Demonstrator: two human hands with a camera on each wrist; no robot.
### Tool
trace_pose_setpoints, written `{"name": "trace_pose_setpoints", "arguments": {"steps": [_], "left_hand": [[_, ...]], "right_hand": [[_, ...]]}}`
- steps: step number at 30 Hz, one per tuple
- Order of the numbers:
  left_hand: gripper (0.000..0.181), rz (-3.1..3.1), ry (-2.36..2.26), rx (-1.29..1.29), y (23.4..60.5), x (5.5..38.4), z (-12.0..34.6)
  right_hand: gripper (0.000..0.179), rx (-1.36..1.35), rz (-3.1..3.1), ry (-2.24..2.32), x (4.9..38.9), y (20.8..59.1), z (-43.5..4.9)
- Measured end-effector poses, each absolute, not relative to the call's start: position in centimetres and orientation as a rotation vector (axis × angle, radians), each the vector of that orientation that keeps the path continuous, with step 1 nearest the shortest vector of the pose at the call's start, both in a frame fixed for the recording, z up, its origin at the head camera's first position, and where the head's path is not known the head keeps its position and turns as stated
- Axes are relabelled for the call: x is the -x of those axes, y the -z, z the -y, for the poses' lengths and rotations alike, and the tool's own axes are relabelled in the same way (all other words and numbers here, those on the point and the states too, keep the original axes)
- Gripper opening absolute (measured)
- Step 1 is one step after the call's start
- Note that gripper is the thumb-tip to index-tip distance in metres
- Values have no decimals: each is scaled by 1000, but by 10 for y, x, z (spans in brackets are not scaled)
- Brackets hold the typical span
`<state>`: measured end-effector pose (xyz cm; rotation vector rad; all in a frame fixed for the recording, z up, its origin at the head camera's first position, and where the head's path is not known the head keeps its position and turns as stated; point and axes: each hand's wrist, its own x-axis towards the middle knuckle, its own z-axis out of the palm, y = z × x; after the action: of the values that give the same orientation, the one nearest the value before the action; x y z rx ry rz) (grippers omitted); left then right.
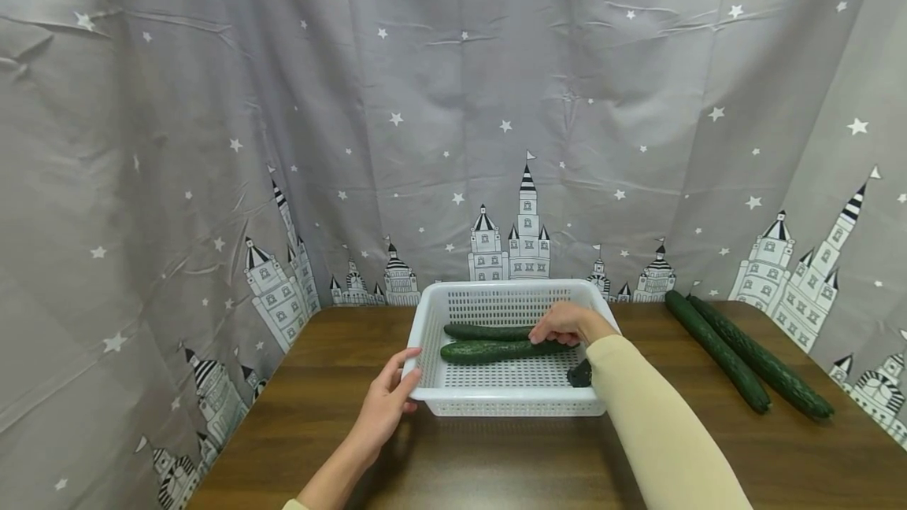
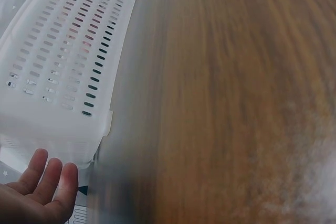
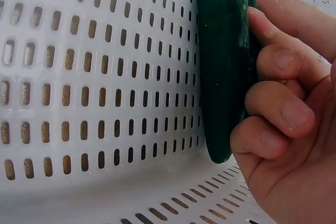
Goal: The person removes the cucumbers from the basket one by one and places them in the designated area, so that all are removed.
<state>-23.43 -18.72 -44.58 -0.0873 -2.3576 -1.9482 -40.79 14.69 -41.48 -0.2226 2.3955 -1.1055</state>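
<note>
A white perforated plastic basket [image 1: 506, 393] stands on the table, with two dark green cucumbers lying side by side in it. My left hand [image 1: 388, 392] holds the basket's left rim near the front corner; three of its fingers [image 2: 65, 192] show beside the basket wall in the left wrist view. Reaching into the basket, my right hand [image 1: 563, 323] has its fingertips on the front cucumber [image 1: 489, 351], and its other fingers [image 3: 278, 103] are curled against that cucumber's side. Behind lies the rear cucumber [image 1: 482, 332], partly covered by the right hand.
Two more long cucumbers, a left one [image 1: 716, 352] and a right one [image 1: 765, 360], lie on the wooden table [image 1: 510, 463] right of the basket. A grey curtain [image 1: 425, 140] with stars and castles hangs behind. A small black object [image 1: 579, 374] shows beside the right sleeve.
</note>
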Motion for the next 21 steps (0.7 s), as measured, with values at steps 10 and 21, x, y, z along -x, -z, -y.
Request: {"name": "trace_pose_setpoints", "arguments": {"steps": [10,21], "left_hand": [[41,2361,1939,75,448,234,188],[41,2345,1960,79,447,233,187]], "right_hand": [[26,247,-2434,908,406,412,-143],[13,483,-2532,672,408,410,-135]]}}
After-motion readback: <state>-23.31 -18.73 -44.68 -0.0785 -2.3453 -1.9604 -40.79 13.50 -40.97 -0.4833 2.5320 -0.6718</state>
